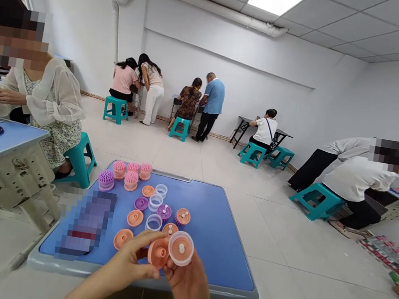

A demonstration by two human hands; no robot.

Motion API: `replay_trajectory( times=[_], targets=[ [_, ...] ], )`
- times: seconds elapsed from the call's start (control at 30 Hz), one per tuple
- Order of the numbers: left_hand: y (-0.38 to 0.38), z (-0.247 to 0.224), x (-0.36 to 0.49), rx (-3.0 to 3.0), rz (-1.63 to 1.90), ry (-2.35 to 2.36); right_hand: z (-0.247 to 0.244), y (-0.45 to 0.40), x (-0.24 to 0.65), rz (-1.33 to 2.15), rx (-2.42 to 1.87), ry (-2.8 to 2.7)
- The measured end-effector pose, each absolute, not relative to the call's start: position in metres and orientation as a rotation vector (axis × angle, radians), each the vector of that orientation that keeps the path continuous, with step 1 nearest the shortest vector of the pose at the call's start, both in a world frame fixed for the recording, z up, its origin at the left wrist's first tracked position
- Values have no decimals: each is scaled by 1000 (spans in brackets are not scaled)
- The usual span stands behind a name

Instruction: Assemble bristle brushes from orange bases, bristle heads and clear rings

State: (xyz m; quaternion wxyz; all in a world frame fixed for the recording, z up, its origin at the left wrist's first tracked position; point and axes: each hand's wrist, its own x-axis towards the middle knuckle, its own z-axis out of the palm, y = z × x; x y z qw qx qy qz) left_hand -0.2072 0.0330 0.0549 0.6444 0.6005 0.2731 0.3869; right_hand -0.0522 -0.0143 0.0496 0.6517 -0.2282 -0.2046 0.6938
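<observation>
Left hand [125, 259]: pinching coral plastic piece [157, 253].
Right hand [190, 287]: pinching clear plastic cup [184, 248].
Risk: slipping pinch drops either piece.

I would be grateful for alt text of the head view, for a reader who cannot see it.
The left hand holds a coral plastic piece against a clear round cup in the right hand, above a blue table laid with pink and purple bristled heads, coral discs and clear rings. Other people sit on teal stools beyond.
</observation>
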Motion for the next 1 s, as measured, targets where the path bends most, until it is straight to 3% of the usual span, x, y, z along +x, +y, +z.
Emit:
replay_trajectory(
  times=[0.27, 0.63, 1.0],
  targets=[
    [27, 53, -204, 1157, 1007, 691, 43, -13, -43, 1517, -598, -581],
    [24, 65, -206, 1666, 962, 925, 52, -14, -33, 1119, -870, -987],
    [30, 57, -205, 1299, 918, 731, 69, -15, -28, 757, -1000, -1492]
  ],
)
